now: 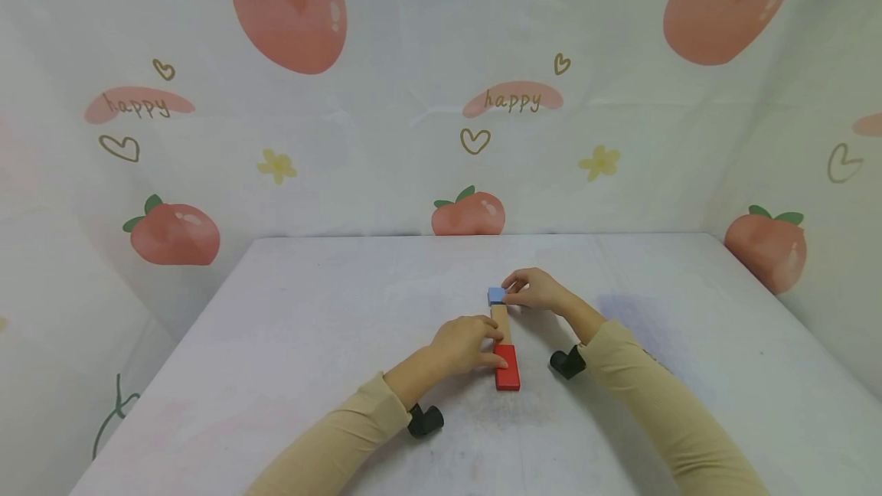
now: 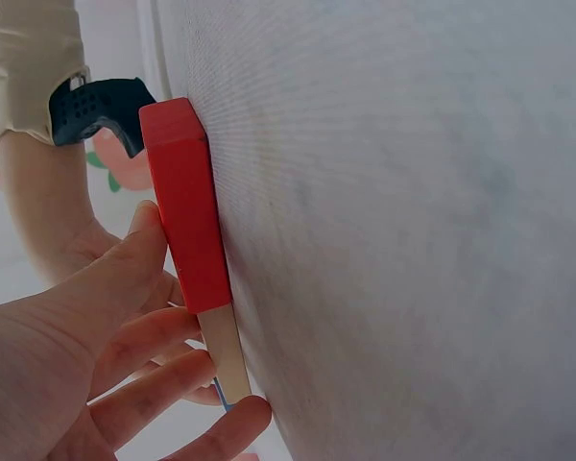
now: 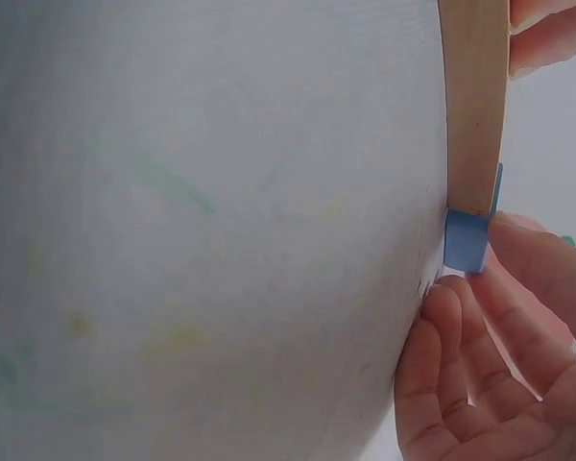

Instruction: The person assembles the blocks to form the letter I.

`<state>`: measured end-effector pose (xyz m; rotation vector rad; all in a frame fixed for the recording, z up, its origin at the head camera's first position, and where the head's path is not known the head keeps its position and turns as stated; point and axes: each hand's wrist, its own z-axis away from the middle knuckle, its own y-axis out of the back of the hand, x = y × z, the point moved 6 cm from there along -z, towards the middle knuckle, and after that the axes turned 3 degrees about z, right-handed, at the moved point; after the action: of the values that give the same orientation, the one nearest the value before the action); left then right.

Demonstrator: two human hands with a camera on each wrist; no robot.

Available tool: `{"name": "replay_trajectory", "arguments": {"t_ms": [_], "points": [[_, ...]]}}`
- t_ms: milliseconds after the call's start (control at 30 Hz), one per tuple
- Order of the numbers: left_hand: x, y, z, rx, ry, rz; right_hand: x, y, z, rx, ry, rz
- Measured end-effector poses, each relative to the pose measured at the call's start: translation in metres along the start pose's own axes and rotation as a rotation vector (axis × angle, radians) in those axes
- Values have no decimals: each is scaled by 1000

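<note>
A red block (image 1: 507,373), a plain wooden block (image 1: 502,320) and a small blue block (image 1: 494,296) lie end to end in a line running away from me. From the left side, my left hand (image 1: 463,344) touches the line; its thumb rests on the red block (image 2: 189,211) and its spread fingers reach along the wooden block (image 2: 228,351). At the far end, my right hand (image 1: 540,289) pinches the blue block (image 3: 467,240) between thumb and fingers. Part of the wooden block is hidden behind left fingertips in the head view.
Black wrist-worn pieces (image 1: 426,421) (image 1: 568,363) sit under both sleeves, close to the tabletop. A white cloth covers the table (image 1: 331,312). Behind it hangs a printed curtain (image 1: 400,159), and a green cord (image 1: 117,408) shows at the left edge.
</note>
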<state>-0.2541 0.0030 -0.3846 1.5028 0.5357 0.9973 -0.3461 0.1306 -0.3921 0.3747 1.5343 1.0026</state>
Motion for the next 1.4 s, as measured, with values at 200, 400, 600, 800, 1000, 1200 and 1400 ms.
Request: {"name": "replay_trajectory", "arguments": {"t_ms": [200, 400, 600, 800, 1000, 1200, 1400], "points": [[0, 0, 0, -3, -1, -1, -1, 0, 1, -4, -8, -4], [0, 0, 0, -2, -4, -6, -1, 0, 1, -5, -17, -4], [1, -1, 0, -4, -3, -12, 0, -1, 1, -13, -32, -6], [1, -1, 0, -7, -3, -12, 1, -1, 2, -22, -45, -8], [1, 0, 0, 1, -9, -6, 2, 0, 2, -20, -45, -15], [0, 1, 1, 22, -20, -22, 3, 6, 2, -4, -63, 18], [0, 3, 2, 29, -26, -49, 4, 14, 6, 8, -44, 10]]}}
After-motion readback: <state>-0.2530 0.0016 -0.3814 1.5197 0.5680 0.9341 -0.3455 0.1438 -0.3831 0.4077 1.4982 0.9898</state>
